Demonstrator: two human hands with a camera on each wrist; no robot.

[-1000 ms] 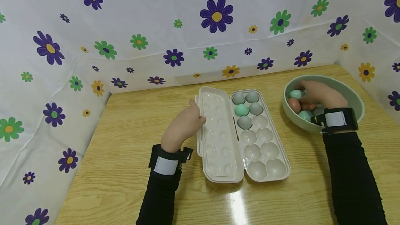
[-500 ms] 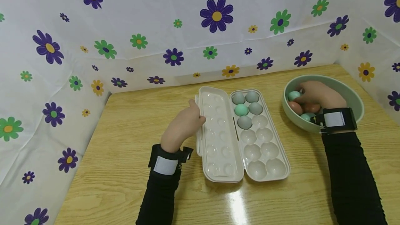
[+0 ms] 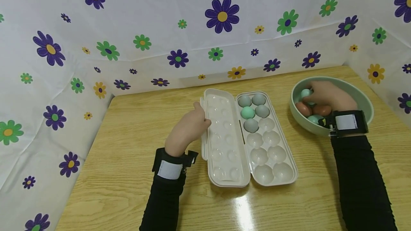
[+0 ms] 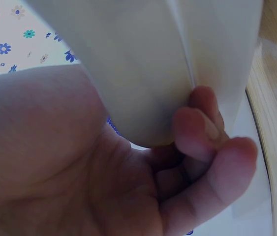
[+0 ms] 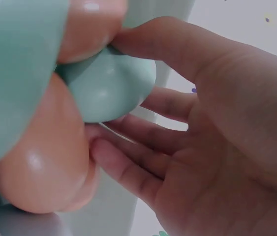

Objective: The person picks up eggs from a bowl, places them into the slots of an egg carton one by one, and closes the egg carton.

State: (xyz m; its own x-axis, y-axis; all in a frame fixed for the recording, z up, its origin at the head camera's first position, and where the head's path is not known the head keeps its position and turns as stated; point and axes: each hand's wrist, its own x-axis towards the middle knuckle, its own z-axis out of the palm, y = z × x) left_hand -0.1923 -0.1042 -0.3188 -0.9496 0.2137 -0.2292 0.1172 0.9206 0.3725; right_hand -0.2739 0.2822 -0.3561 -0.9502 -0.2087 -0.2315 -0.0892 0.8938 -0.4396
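Observation:
My left hand (image 3: 187, 131) holds the left edge of the opened white egg carton's lid (image 3: 223, 134); in the left wrist view its fingers (image 4: 197, 132) curl round the pale plastic. My right hand (image 3: 329, 93) is down inside the pale green bowl (image 3: 298, 121). There it pinches a teal egg (image 5: 111, 86), the thumb on top and the fingers against the other side. Brown eggs (image 3: 322, 110) and another teal egg (image 3: 315, 118) lie close by it. In the carton's tray (image 3: 269, 150), grey-blue eggs (image 3: 251, 125) and one mint egg (image 3: 247, 112) fill the far cups.
The carton lies on a wooden table (image 3: 138, 127), left of the bowl. Its nearer cups (image 3: 264, 174) hold no eggs. A flower-printed white cloth (image 3: 154, 20) stands behind the table and along both sides.
In the bowl my right hand has shifted slightly, the teal egg has come up a little in its fingers, and the brown eggs have moved. My left hand stays on the lid.

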